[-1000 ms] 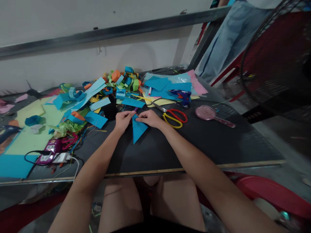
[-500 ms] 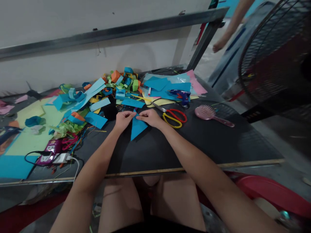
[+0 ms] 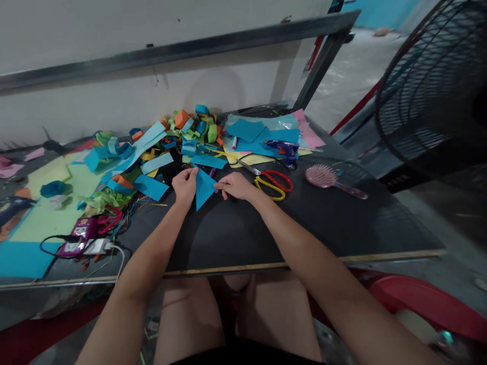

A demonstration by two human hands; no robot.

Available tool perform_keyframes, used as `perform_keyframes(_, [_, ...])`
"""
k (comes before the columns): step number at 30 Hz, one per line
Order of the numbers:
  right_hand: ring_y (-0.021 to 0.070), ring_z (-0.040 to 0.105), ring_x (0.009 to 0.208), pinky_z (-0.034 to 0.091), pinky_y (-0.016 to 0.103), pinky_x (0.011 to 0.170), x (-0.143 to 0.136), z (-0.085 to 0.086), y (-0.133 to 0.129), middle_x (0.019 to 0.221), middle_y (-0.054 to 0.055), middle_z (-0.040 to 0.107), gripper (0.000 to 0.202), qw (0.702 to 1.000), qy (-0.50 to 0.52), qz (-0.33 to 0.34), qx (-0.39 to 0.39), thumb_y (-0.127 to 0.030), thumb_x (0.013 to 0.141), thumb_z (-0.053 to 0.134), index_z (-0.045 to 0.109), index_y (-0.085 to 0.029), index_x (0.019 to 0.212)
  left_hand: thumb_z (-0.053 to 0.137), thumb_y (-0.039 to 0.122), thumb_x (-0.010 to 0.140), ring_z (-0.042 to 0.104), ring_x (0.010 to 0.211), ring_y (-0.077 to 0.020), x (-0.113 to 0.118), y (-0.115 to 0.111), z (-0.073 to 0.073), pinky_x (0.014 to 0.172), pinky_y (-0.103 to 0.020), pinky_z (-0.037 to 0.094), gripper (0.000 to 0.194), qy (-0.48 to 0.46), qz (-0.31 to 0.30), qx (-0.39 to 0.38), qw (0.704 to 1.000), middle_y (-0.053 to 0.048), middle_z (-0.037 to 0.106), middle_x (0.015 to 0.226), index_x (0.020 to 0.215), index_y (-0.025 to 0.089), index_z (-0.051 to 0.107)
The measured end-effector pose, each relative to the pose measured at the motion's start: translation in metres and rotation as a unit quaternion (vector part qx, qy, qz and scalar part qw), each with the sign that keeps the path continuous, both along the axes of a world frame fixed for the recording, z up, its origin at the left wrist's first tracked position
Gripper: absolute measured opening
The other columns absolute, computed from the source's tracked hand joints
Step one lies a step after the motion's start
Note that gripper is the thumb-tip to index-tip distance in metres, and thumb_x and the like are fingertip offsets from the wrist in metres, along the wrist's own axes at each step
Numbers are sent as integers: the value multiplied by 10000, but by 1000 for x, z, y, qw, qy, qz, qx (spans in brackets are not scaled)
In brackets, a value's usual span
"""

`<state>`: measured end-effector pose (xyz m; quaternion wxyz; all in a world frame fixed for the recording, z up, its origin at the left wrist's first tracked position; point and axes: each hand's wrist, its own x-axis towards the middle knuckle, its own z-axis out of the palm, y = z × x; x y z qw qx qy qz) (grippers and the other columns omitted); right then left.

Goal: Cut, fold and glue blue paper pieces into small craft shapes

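Observation:
A blue paper triangle [image 3: 204, 188] is held between my two hands over the dark table [image 3: 236, 238]. My left hand [image 3: 185, 185] pinches its upper left corner. At its right corner, the fingertips of my right hand [image 3: 234, 186] are closed on the paper. Scissors [image 3: 272, 183] with one red and one yellow handle lie just right of my right hand. Behind the triangle is a flat blue paper strip [image 3: 209, 161], with a purple object [image 3: 212, 173] partly visible below it.
Folded paper pieces [image 3: 190, 126] are heaped at the back. A blue glue gun [image 3: 285, 149] and a pink hairbrush [image 3: 323, 177] lie to the right. A purple power strip [image 3: 81, 235] with cables is at left. A fan [image 3: 433, 86] stands beyond the table's right side.
The blue triangle has turned and shifted left and up with my left hand. My hands are farther apart, and the right one grips another corner. The person at the upper right has left the view.

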<state>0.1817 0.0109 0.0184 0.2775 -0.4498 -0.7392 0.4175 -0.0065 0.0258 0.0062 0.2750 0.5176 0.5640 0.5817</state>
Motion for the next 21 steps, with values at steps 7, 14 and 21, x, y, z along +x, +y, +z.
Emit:
perform_keyframes(7, [128, 546, 487, 402, 264, 586, 6, -3, 2, 494, 10, 611, 532, 989, 35, -122, 80, -614, 855, 512, 630, -191, 555, 709, 544, 710, 599, 628, -130, 2, -2, 3, 559, -218, 454, 482, -5, -176, -19, 984, -32, 678, 725, 967, 136, 691])
perform_keyframes(14, [129, 511, 511, 383, 264, 533, 0, -6, -1, 580, 17, 623, 510, 972, 163, -151, 75, -677, 755, 598, 621, -179, 644, 713, 464, 712, 545, 484, -91, 11, -13, 7, 492, -211, 420, 332, 33, -228, -65, 971, -27, 654, 596, 702, 134, 678])
perform_keyframes(21, [113, 441, 466, 334, 270, 499, -7, -16, 4, 482, -7, 525, 562, 970, 170, -166, 44, -714, 728, 587, 634, -171, 591, 790, 472, 629, 581, 500, -78, 16, -16, 17, 459, -193, 413, 404, -57, -257, -120, 957, -41, 710, 728, 807, 135, 658])
